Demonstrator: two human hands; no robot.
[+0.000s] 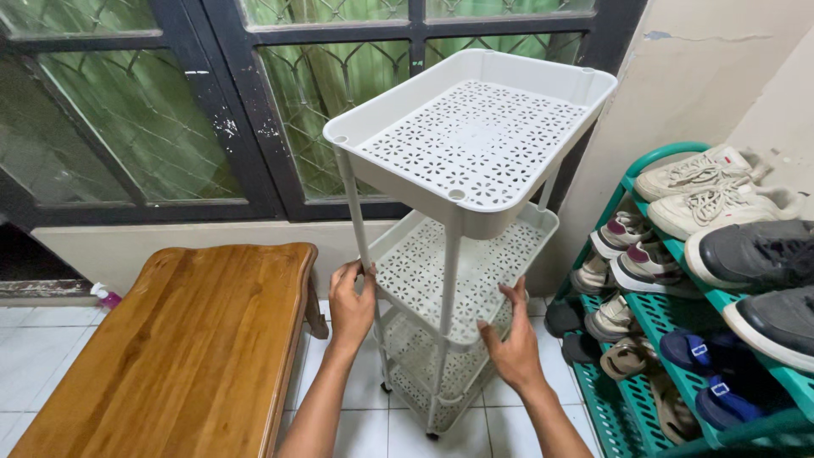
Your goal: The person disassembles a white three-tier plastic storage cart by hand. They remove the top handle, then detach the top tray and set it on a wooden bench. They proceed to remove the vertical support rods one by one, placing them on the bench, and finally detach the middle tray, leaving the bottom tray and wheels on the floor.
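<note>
Hands are gripping a white plastic tiered trolley [462,220] that is standing upright on a pale tiled floor [34,348], seen from above through a head-worn camera. The left hand [350,305] is closing around the trolley's near-left corner at the middle tray [475,263], fingers curling over the rim beside the thin upright pole. The right hand [513,339] is clasping the front edge of that same tray, a little lower and nearer to the viewer. Both hands are clamped on the trolley — neither is hanging free.

The trolley is standing directly ahead of the hands, its long axis running straight up and down, with its top tray [475,127] rising well above them and tilting toward the camera's view. Lower trays are showing beneath, and small wheels are touching the floor. The two hands are sitting at roughly equal reach, the right one slightly closer to the person's body.

To the left, a wooden bench [186,348] is standing just beside the trolley. To the right, a green shoe rack [678,305] is holding sneakers and sandals. Behind, a dark-framed window [212,110] with patterned glass is filling the wall — a small pink bottle [106,297] is lying near its base.
</note>
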